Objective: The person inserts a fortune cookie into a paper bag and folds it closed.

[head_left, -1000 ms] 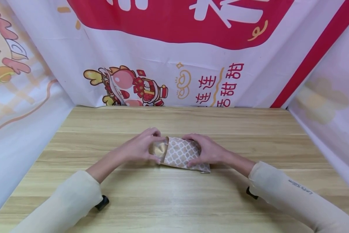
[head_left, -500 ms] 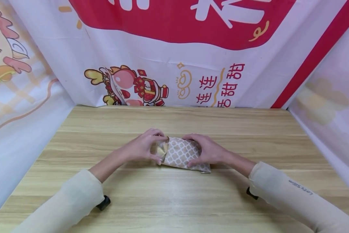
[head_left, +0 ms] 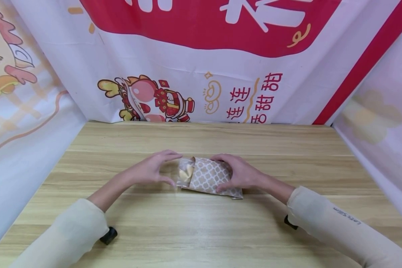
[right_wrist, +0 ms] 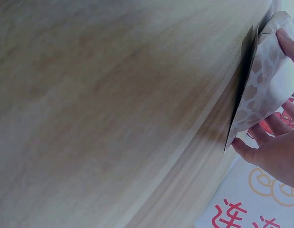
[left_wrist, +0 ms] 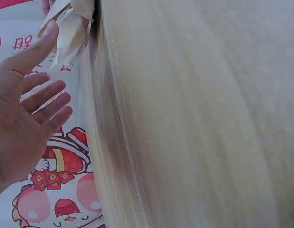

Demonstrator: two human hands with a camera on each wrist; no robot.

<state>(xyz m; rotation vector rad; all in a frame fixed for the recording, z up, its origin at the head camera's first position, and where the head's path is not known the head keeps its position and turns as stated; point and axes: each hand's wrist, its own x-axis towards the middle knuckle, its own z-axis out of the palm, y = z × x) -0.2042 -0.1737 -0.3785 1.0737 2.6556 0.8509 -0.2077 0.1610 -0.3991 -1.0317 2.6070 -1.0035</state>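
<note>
A brown paper bag (head_left: 207,175) with a white lattice pattern lies flat on the wooden table, its mouth facing left. Out of that mouth sticks a clear plastic packet (head_left: 186,172) with something pale yellow inside; the rest of it is hidden in the bag. My right hand (head_left: 243,171) grips the bag's right end, thumb at the near edge and fingers at the far edge. Just left of the packet, my left hand (head_left: 149,169) is spread in a C shape and holds nothing. The left wrist view shows its fingers (left_wrist: 49,97) apart, below the packet's end (left_wrist: 73,35).
The wooden table (head_left: 201,230) reaches back to a white and red printed cloth (head_left: 187,63). More printed cloth hangs at the left side (head_left: 26,74) and right side (head_left: 382,111). Black wrist straps (head_left: 108,235) show under both sleeves.
My left hand has let go of the packet and drawn back to the left with its fingers opened. Before that it nudged the packet slightly right. The right hand and bag stay put.
</note>
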